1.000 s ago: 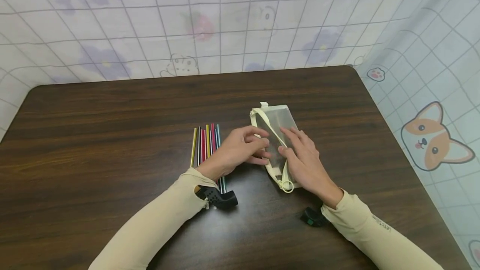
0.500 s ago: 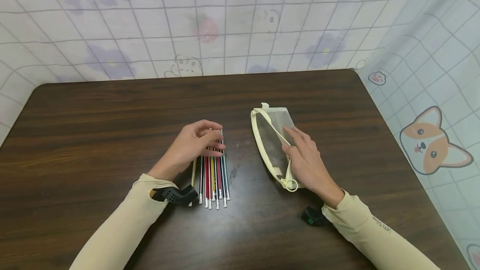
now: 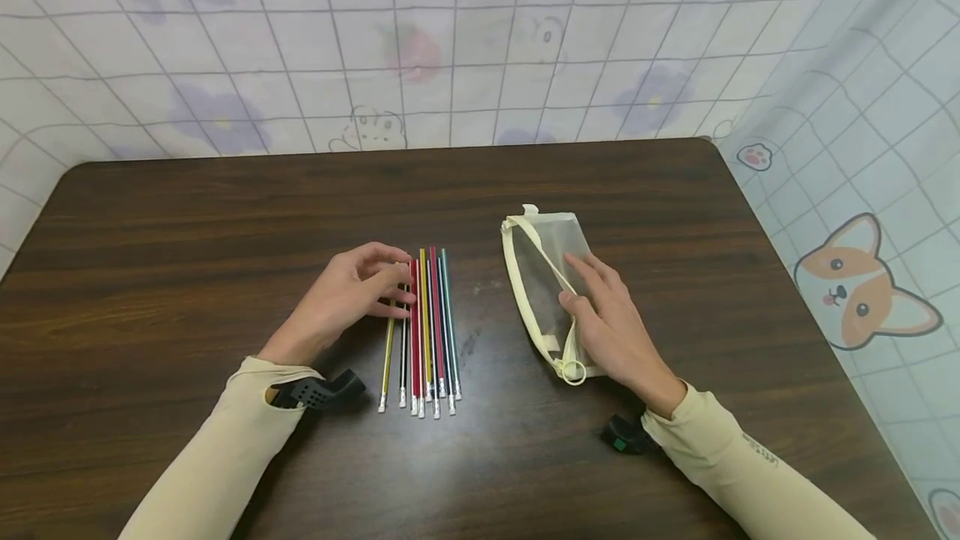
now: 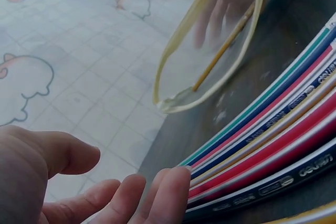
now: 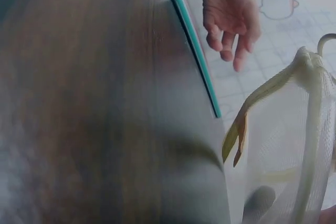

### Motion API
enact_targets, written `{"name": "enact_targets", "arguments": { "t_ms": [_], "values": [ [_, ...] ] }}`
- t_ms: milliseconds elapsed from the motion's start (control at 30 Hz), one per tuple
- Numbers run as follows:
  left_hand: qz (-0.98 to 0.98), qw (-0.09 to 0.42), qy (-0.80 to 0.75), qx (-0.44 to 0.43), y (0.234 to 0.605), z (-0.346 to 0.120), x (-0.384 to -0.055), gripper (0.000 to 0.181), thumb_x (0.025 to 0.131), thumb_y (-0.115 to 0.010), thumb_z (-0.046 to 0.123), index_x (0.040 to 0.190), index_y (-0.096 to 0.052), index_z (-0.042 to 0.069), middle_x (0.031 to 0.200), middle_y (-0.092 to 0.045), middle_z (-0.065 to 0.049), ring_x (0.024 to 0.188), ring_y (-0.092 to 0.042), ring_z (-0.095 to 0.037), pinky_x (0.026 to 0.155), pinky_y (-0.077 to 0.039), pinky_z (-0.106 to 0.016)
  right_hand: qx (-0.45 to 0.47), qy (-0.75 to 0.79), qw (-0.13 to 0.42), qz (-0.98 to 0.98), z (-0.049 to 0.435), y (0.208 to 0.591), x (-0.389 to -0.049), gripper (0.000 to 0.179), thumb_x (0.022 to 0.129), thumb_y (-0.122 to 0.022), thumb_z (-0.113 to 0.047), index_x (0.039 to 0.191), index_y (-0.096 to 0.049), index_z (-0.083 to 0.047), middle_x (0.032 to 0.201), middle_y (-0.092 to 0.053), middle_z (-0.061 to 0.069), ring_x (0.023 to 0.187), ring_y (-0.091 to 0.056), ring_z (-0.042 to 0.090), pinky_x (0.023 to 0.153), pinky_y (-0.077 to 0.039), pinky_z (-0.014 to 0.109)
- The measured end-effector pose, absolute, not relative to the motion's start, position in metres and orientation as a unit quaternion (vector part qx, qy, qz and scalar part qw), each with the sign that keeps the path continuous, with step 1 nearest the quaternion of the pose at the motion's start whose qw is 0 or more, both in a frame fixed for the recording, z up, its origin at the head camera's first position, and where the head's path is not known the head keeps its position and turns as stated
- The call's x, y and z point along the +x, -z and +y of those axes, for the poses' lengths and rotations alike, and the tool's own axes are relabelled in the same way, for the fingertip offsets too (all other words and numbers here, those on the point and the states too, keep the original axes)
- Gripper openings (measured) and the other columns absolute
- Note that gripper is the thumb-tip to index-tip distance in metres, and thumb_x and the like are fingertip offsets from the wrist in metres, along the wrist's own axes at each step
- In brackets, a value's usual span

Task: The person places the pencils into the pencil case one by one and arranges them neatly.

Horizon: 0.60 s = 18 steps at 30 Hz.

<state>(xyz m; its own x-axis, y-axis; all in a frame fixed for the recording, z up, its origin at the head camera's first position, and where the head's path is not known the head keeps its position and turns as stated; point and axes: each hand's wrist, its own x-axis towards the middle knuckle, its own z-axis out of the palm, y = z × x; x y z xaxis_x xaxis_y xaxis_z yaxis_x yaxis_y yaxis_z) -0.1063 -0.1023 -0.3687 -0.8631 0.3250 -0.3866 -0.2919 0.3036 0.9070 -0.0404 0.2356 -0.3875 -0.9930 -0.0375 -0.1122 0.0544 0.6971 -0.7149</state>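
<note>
My left hand [image 3: 348,294] hovers at the left part of a row of pencils [image 3: 427,332], its fingers loosely bent. In the left wrist view a gap shows between thumb and fingers, with nothing held; the fingertips [image 4: 173,182] are close to the pencils. A translucent mesh pencil pouch [image 3: 536,273] with cream trim lies to the right. My right hand [image 3: 618,327] holds its rim, thumb at the edge and fingers along the mesh. The pouch mouth gapes towards the left, and a yellow pencil [image 4: 223,51] shows within it.
The dark wooden table [image 3: 225,273] extends around the pencils and pouch. Behind it hangs a white gridded curtain [image 3: 480,40] with cartoon prints, which continues down the right side. A cream zip pull ring [image 3: 573,372] sits at the pouch's near end.
My left hand has moved left from the pouch mouth, across the pencils, to their left part, uncovering most of the row. My right hand stays at the pouch.
</note>
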Motion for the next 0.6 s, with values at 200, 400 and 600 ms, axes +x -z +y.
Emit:
{"name": "enact_targets", "arguments": {
  "t_ms": [200, 400, 600],
  "values": [
    [0.775, 0.257, -0.577, 0.012, 0.3635, -0.1069, -0.1066, 0.038, 0.105, -0.06, 0.027, 0.139, -0.054, 0.01, 0.131, -0.064, -0.019, 0.104, -0.076, -0.026, 0.084, -0.068, -0.039, 0.003, 0.361, 0.067, 0.93, 0.2366, 0.3847, -0.0373, 0.062, 0.101, -0.054, -0.043, 0.16, -0.038, -0.033, 0.173, -0.022, 0.009, 0.156, -0.019, 0.043, 0.115, -0.019, 0.075],
    [0.782, 0.255, -0.568, 0.022, 0.3606, -0.1101, -0.1063, 0.04, 0.106, -0.06, 0.028, 0.139, -0.054, 0.008, 0.131, -0.063, -0.021, 0.102, -0.075, -0.025, 0.084, -0.068, -0.038, -0.007, 0.353, 0.069, 0.933, 0.2374, 0.3865, -0.0362, 0.066, 0.099, -0.062, -0.05, 0.159, -0.04, -0.033, 0.173, -0.021, 0.009, 0.156, -0.019, 0.041, 0.115, -0.029, 0.072],
    [0.787, 0.254, -0.561, 0.028, 0.361, -0.1109, -0.1063, 0.039, 0.106, -0.06, 0.028, 0.138, -0.054, 0.007, 0.131, -0.064, -0.021, 0.103, -0.076, -0.026, 0.083, -0.069, -0.038, -0.013, 0.359, 0.068, 0.931, 0.2374, 0.3899, -0.0353, 0.068, 0.098, -0.064, -0.051, 0.159, -0.04, -0.035, 0.174, -0.018, 0.007, 0.159, -0.017, 0.042, 0.115, -0.034, 0.075]
  ]
}}
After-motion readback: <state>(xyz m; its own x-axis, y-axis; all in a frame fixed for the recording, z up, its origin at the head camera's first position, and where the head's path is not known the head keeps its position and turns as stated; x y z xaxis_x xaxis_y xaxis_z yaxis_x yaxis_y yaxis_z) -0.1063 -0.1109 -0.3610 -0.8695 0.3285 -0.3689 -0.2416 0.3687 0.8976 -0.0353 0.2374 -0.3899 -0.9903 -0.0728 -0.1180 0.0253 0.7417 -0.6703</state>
